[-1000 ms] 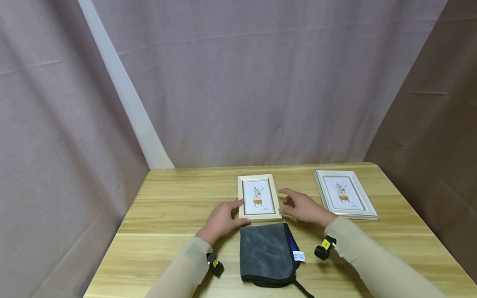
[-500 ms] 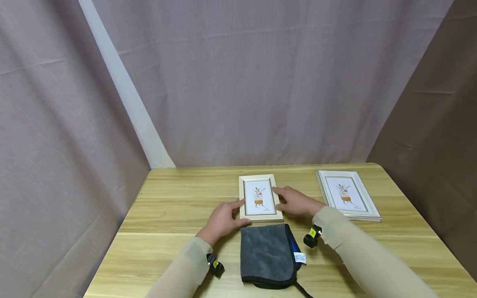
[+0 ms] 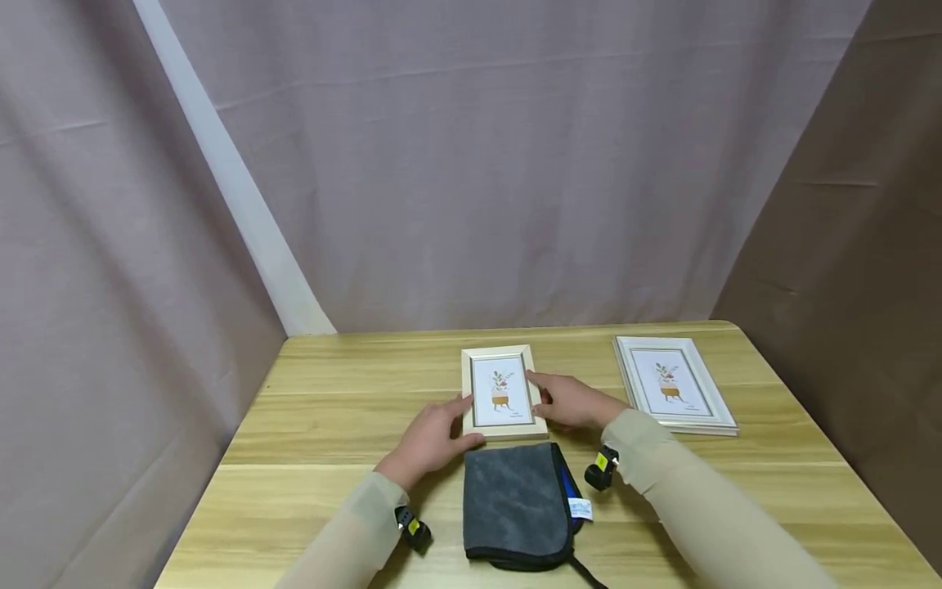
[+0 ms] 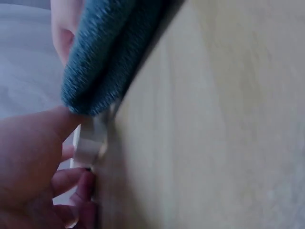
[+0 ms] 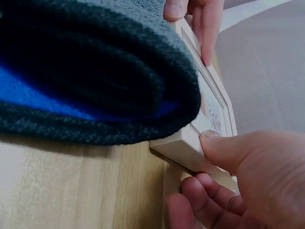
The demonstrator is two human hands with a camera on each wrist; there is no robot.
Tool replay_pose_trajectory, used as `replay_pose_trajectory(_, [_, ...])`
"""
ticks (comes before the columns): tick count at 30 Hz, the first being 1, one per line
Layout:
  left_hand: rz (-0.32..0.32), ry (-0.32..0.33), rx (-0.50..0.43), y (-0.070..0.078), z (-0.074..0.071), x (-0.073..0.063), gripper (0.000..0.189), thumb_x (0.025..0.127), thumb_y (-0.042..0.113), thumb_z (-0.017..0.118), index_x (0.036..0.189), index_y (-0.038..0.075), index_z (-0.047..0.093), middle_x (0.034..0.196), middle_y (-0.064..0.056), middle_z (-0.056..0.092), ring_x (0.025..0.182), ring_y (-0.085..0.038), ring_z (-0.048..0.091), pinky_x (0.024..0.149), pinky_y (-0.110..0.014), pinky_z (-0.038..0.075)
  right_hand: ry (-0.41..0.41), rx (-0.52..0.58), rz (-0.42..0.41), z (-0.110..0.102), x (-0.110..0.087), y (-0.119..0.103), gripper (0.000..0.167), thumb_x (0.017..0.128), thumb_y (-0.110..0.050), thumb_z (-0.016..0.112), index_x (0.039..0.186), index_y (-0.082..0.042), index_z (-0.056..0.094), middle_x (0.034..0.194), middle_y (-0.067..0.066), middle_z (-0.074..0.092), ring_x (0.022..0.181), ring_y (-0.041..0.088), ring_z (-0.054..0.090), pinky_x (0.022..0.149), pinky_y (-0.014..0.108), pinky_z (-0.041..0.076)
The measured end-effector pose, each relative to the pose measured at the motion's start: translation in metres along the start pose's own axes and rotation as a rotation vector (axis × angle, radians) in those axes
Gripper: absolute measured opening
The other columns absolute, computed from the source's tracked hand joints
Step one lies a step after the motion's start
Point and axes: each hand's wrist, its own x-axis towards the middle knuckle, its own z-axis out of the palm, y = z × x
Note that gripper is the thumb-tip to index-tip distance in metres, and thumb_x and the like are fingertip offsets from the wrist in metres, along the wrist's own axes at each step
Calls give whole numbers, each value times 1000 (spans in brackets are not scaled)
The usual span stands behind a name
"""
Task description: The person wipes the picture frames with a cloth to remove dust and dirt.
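Observation:
A cream picture frame [image 3: 467,384] with a vase-of-flowers print lies face up near the middle of the table. My left hand [image 3: 429,438] holds its left side, thumb at the near left corner and index finger at the left edge. On the opposite side my right hand [image 3: 577,401] pinches the right edge; in the right wrist view its thumb [image 5: 224,148] is on the border and the other fingers curl below at the side. A folded grey cloth [image 3: 515,503] with black trim and a blue inner side lies just in front of the frame, and it blocks part of both wrist views.
White picture frames [image 3: 702,368] lie stacked at the back right of the wooden table [image 3: 331,409], the top one bearing the same print. A black cord [image 3: 587,568] trails from the cloth toward the near edge. Grey curtains [image 3: 471,164] hang behind and at the sides.
My right hand has moved left from beside the cream frame onto its right edge and now pinches it. The left hand keeps its place on the left side. The whole view has shifted slightly.

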Motion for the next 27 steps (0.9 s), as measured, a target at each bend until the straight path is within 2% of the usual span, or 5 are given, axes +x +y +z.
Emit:
replay_pose_trajectory(7, [-25, 39, 89, 20, -11, -16, 73, 105, 45, 77, 158, 0, 56, 122, -18, 75, 106, -31, 73, 94, -48, 61, -10, 18, 6, 2, 2, -6, 77, 109, -11, 70, 173, -1, 29, 83, 7, 59, 51, 17, 52, 51, 36, 52])
replay_pose_trajectory(11, [17, 78, 150, 35, -16, -28, 48, 102, 43, 81, 130, 4, 76, 109, -9, 74, 87, -19, 70, 77, -40, 61, -6, 14, 14, 0, 3, -7, 77, 108, -10, 71, 172, 0, 29, 82, 7, 59, 49, 17, 52, 50, 35, 51])
replay_pose_trajectory(15, [28, 64, 163, 44, -18, -42, 33, 99, 41, 85, 108, 10, 79, 88, 2, 66, 69, -8, 58, 63, -31, 53, -16, 24, 14, 0, 2, -7, 77, 108, -10, 70, 172, 0, 29, 82, 8, 60, 50, 17, 52, 50, 35, 51])
replay_pose_trajectory(23, [71, 9, 254, 40, -14, -57, 27, 97, 39, 87, 101, 15, 75, 79, 6, 65, 69, -10, 62, 63, -35, 54, -6, 6, 36, 1, 4, -8, 78, 108, -13, 72, 172, -1, 30, 82, 7, 59, 50, 16, 52, 50, 33, 50])
replay_pose_trajectory(27, [123, -1, 208, 34, -13, -60, 20, 99, 25, 86, 90, 20, 69, 75, 11, 58, 68, -7, 55, 62, -32, 49, -2, -9, 18, 2, 4, -9, 77, 108, -12, 72, 172, 0, 30, 81, 6, 59, 50, 15, 52, 50, 32, 49])
